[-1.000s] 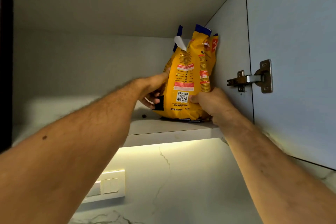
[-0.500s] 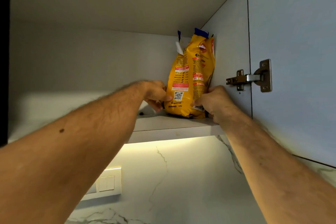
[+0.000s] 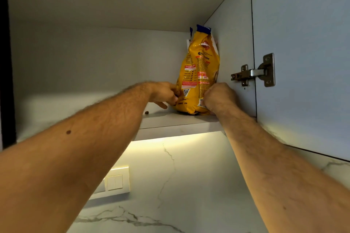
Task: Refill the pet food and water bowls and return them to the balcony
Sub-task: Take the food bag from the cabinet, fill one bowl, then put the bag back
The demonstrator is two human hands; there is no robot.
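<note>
While both the left hand (image 3: pixel 166 93) and right hand (image 3: pixel 217 97) grip it, the crinkled yellow food bag (image 3: pixel 198 70) stands upright on the smooth shelf (image 3: pixel 180 121).

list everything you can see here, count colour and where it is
yellow pet food bag with blue top: 1, yellow and blue, upright at the right end of the cabinet shelf
small brown kibble piece: 1, brown, on the shelf left of the bag
white cabinet shelf: 1, white, above the lit wall
metal door hinge: 1, silver, on the open grey cabinet door
cream wall switch plate: 1, cream, marble wall below
left hand: 1, grips the bag's lower left
right hand: 1, grips the bag's lower right
</note>
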